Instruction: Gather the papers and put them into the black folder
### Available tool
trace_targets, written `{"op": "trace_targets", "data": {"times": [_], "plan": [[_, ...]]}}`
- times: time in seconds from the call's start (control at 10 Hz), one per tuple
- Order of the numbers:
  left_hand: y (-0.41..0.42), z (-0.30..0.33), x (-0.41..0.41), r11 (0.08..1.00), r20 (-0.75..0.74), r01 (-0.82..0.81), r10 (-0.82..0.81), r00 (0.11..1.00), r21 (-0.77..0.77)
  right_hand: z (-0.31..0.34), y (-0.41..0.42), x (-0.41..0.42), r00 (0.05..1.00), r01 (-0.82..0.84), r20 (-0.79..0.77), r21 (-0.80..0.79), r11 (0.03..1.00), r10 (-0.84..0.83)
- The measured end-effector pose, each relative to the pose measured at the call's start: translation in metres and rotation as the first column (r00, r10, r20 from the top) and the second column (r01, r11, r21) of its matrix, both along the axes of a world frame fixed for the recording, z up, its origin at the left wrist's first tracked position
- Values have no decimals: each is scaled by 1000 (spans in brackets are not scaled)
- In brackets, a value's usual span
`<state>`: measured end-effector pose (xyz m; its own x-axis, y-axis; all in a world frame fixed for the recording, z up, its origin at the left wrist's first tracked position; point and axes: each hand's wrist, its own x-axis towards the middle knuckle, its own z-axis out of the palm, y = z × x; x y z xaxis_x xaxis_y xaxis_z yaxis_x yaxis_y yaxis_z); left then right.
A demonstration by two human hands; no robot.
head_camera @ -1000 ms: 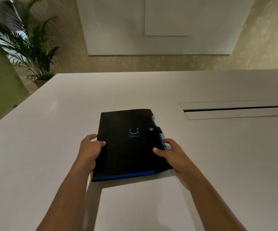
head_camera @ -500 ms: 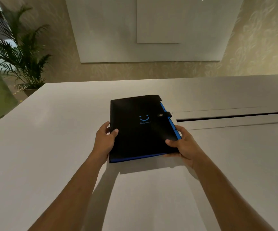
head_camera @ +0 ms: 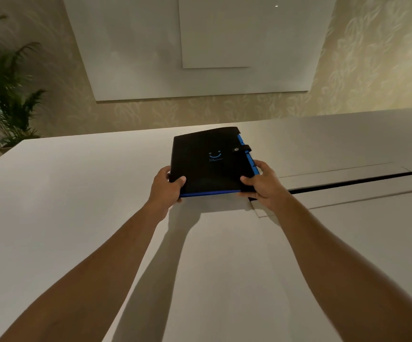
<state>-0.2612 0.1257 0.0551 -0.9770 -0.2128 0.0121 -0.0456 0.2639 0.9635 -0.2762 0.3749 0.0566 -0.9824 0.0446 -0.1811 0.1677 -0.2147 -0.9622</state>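
The black folder (head_camera: 207, 161) has blue edges, a blue smile logo and a snap strap fastened on its right side. It is closed and held above the white table (head_camera: 64, 206), with its shadow on the surface below. My left hand (head_camera: 166, 186) grips its near left corner, thumb on the cover. My right hand (head_camera: 261, 185) grips the near right corner by the blue tabs. No loose papers are visible.
A long cable slot with a flap (head_camera: 348, 183) runs across the table to the right of the folder. A potted palm (head_camera: 4, 95) stands off the far left corner. A wall with a white panel (head_camera: 200, 45) lies beyond the far edge.
Both hands have lifted the folder off the table and carried it away from me, toward the far side. The camera view has tilted up.
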Motion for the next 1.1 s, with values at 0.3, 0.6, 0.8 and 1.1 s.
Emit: {"op": "trace_targets", "data": {"times": [0.3, 0.6, 0.8, 1.1], "plan": [[3, -53, -84, 947, -121, -18, -22, 992, -319, -46, 1, -99, 994, 97, -106, 605, 790, -41], [12, -74, -113, 579, -151, -113, -17, 988, -808, -66, 11, -108, 963, 250, -257, 965, 82, 82], [11, -71, -99, 649, -127, -29, -104, 986, -760, -64, 0, -92, 950, 289, -282, 957, -36, 136], [-6, -68, -34, 637, -144, -55, -89, 986, -769, -57, -47, -26, 917, 293, -297, 954, 54, 265]]}}
